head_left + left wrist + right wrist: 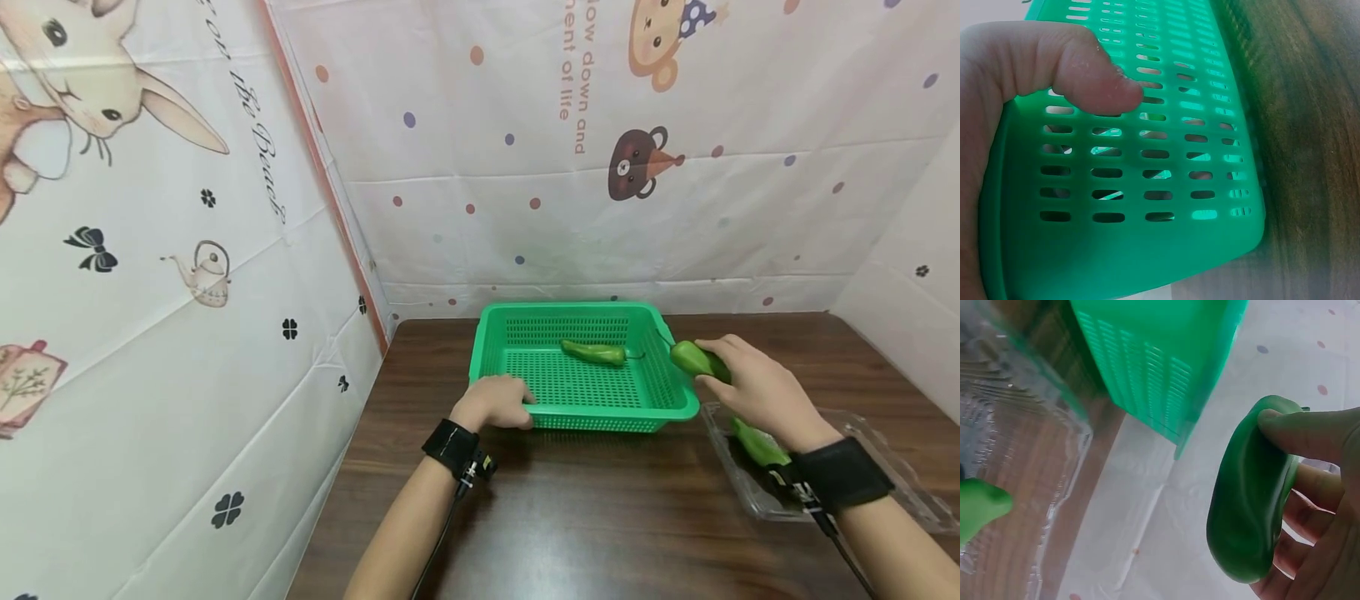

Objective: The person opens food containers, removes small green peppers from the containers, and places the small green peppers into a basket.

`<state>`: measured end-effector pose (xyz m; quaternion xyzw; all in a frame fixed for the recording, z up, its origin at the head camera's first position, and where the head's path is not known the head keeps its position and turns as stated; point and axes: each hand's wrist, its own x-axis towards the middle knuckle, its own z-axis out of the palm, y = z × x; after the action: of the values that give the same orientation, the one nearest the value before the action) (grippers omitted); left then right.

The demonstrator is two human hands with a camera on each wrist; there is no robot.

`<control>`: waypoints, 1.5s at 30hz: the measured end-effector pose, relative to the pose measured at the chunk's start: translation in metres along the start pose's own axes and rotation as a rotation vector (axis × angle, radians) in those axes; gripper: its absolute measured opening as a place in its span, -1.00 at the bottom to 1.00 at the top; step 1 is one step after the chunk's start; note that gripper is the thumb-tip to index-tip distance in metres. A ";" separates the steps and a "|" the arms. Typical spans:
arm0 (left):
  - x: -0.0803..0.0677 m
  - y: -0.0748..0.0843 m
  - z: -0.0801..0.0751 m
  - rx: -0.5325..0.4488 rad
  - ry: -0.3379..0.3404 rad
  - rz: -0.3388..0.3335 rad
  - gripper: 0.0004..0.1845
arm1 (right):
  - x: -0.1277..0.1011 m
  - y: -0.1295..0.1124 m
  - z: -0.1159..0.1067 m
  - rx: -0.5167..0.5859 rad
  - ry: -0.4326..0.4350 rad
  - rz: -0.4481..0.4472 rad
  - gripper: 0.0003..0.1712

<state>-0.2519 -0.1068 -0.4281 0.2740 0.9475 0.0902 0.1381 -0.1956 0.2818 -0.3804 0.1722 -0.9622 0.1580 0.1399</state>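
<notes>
**Green pepper held at the basket's right rim**

Dark wooden tabletop point(600, 517) fills the lower part of our head view, closed in by white printed cloth walls point(675, 208) showing rabbits, bears and coloured dots.

We see the glossy green pepper point(696, 360) gripped in the right hand point(757, 392), the thumb and fingers curled round its rear half while its blunt tip sticks out toward ten o'clock. It hangs just beside the right rim of the green perforated plastic basket point(585, 417), at about three o'clock from the basket's middle, and we cannot tell whether it touches the rim. Our right wrist view shows the same pepper point(1254, 494) pinched between thumb and fingers point(1310, 434), with the basket's slotted wall point(1147, 369) up at eleven o'clock.

Inside the basket a second long green pepper point(594, 352) lies on the mesh floor, toward twelve o'clock, its stem pointing right.

Our left hand point(495, 402) grips the basket's near left corner, at about eight o'clock; the left wrist view shows the thumb point(1085, 69) curled over the slotted green wall point(1147, 187).

At five o'clock from the basket sits a clear plastic tray point(735, 467) on the table, partly under the right forearm, with another green pepper point(759, 446) lying in it. A black wrist strap point(840, 475) wraps the right wrist and another black strap point(450, 447) the left.
</notes>
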 end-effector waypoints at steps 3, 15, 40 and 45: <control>0.000 0.001 -0.002 0.001 0.014 0.001 -0.48 | 0.005 -0.001 -0.002 -0.005 -0.008 0.004 -0.37; 0.000 0.001 -0.002 0.022 0.014 0.011 -0.50 | 0.010 -0.002 0.005 0.002 -0.053 -0.030 -0.36; 0.000 0.000 0.001 0.001 0.008 0.002 -0.50 | 0.047 -0.015 0.018 -0.043 -0.124 -0.140 -0.43; -0.002 0.000 0.001 -0.007 -0.001 0.002 -0.50 | 0.053 -0.017 0.024 -0.021 -0.148 -0.144 -0.40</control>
<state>-0.2500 -0.1077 -0.4291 0.2746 0.9468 0.0934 0.1392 -0.2423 0.2430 -0.3809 0.2506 -0.9566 0.1244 0.0812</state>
